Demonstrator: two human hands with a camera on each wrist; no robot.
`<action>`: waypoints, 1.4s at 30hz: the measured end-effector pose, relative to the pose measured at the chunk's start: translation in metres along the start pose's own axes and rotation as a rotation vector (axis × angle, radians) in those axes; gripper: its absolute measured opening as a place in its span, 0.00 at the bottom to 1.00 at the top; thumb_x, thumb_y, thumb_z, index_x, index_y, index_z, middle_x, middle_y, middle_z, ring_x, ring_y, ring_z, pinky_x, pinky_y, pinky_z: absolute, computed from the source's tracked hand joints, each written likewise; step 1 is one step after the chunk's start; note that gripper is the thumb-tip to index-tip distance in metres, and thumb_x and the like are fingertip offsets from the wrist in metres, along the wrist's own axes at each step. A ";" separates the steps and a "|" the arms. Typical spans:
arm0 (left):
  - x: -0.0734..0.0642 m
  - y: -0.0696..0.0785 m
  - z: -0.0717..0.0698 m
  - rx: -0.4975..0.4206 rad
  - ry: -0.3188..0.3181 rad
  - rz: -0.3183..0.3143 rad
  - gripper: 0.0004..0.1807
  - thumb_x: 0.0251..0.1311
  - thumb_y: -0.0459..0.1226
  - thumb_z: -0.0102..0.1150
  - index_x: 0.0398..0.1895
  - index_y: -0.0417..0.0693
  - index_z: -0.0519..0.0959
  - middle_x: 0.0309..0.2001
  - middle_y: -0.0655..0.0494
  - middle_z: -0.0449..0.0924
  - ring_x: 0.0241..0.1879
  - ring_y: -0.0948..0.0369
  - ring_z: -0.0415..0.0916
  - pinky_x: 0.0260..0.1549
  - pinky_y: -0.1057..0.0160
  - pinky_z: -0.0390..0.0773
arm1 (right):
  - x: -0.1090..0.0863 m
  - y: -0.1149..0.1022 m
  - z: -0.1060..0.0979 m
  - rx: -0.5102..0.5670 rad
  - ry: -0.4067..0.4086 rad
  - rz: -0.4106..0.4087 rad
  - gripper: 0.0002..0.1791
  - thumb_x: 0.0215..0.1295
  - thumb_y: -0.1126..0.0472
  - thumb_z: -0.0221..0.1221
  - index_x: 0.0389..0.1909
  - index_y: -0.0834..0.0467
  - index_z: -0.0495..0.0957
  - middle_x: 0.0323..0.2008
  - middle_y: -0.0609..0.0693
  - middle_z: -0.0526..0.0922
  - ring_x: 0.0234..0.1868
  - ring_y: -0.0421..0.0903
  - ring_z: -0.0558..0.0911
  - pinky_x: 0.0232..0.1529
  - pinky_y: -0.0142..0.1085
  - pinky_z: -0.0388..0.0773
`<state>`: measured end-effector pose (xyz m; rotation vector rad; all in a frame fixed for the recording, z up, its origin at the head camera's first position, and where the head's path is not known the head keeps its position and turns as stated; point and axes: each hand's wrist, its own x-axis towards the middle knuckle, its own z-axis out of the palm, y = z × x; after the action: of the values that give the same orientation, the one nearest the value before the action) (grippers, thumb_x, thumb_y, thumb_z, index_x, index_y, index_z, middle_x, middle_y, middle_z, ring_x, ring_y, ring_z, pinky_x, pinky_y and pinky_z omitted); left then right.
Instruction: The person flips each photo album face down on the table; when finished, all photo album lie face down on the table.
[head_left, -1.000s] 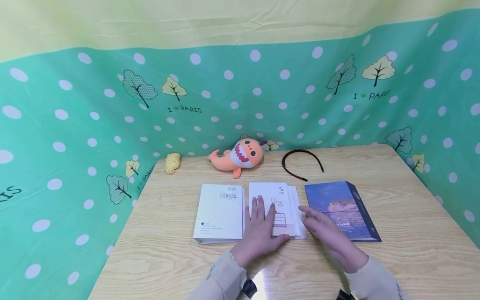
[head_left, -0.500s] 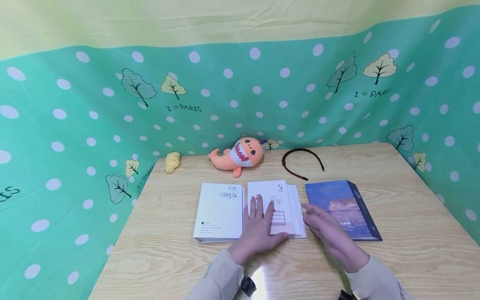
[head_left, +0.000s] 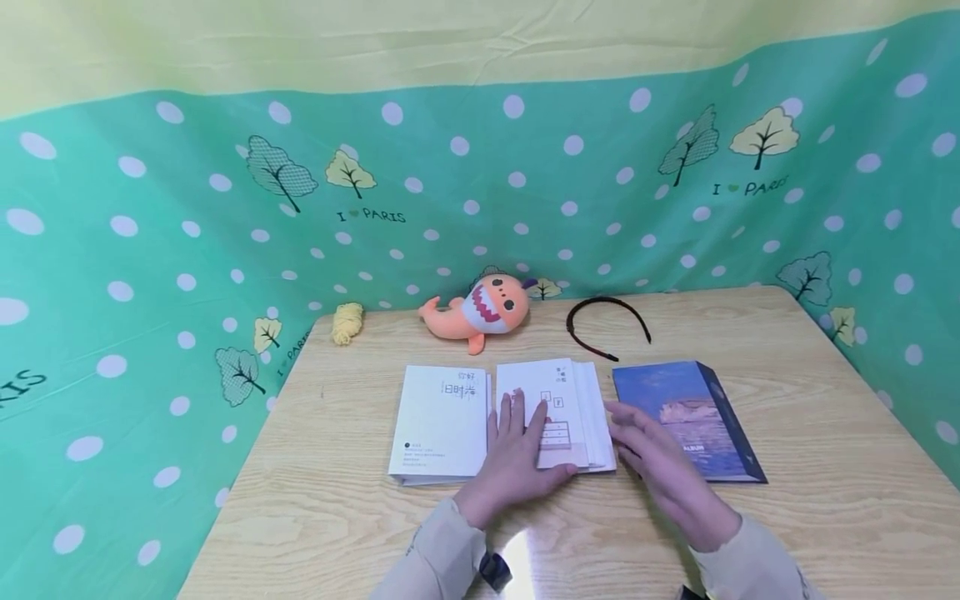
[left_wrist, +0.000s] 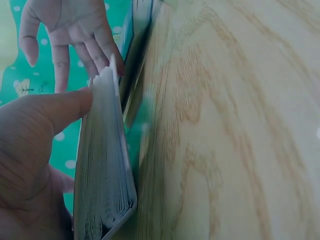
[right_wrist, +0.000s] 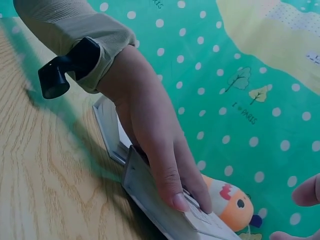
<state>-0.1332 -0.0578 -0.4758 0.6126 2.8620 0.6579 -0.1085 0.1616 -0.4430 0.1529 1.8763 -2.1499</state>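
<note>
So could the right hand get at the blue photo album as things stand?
Likely yes: the right hand grips nothing, the blue photo album lies beside it, and nothing rests on its cover.

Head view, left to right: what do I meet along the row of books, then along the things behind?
Books: white book, book under the left hand with a printed cover, blue album. Behind: yellow yarn, orange plush toy, dark headband.

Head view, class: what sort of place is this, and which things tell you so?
Probably an indoor tabletop setup, perhaps for filming: a wood-grain table, a dotted cloth hung behind and beside it, and a small wrist-worn black device.
</note>
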 end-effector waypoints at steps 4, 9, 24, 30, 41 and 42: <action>0.000 -0.001 0.001 -0.026 -0.003 -0.007 0.57 0.53 0.71 0.52 0.78 0.51 0.47 0.77 0.41 0.27 0.75 0.45 0.22 0.70 0.41 0.30 | -0.003 -0.002 0.001 0.034 0.019 -0.017 0.31 0.74 0.61 0.49 0.73 0.64 0.52 0.71 0.60 0.57 0.67 0.58 0.64 0.66 0.46 0.64; 0.001 0.002 0.002 -0.047 0.004 -0.014 0.59 0.52 0.72 0.51 0.78 0.47 0.46 0.77 0.39 0.26 0.74 0.43 0.21 0.68 0.39 0.29 | -0.005 -0.005 0.002 0.053 0.035 -0.033 0.32 0.74 0.63 0.48 0.74 0.64 0.49 0.72 0.63 0.50 0.67 0.57 0.61 0.65 0.44 0.66; 0.006 0.009 0.001 -0.075 -0.002 -0.020 0.60 0.51 0.71 0.53 0.78 0.46 0.46 0.76 0.37 0.27 0.74 0.42 0.22 0.67 0.36 0.30 | -0.005 -0.006 0.001 0.094 0.061 -0.015 0.32 0.75 0.59 0.49 0.73 0.63 0.50 0.69 0.64 0.59 0.66 0.54 0.66 0.58 0.36 0.72; 0.007 0.010 0.003 -0.087 -0.012 -0.020 0.60 0.52 0.72 0.51 0.78 0.47 0.44 0.76 0.37 0.26 0.74 0.42 0.23 0.68 0.36 0.31 | -0.006 -0.006 -0.001 0.077 0.069 -0.061 0.30 0.75 0.61 0.48 0.72 0.65 0.51 0.69 0.66 0.60 0.62 0.48 0.71 0.55 0.35 0.74; 0.008 0.016 0.001 -0.176 -0.020 -0.014 0.59 0.53 0.71 0.52 0.78 0.46 0.45 0.76 0.37 0.28 0.74 0.43 0.24 0.67 0.35 0.34 | -0.009 -0.007 -0.004 0.099 0.080 -0.126 0.27 0.73 0.63 0.49 0.68 0.67 0.56 0.67 0.65 0.64 0.59 0.45 0.74 0.54 0.35 0.75; 0.008 0.016 0.001 -0.179 -0.019 -0.012 0.59 0.53 0.71 0.51 0.78 0.46 0.45 0.76 0.37 0.28 0.74 0.42 0.25 0.67 0.35 0.35 | -0.009 -0.007 -0.004 0.100 0.081 -0.131 0.27 0.73 0.63 0.50 0.68 0.67 0.57 0.66 0.64 0.65 0.59 0.45 0.74 0.53 0.35 0.75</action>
<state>-0.1347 -0.0408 -0.4695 0.5710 2.7473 0.8887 -0.1021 0.1676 -0.4345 0.1429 1.8703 -2.3600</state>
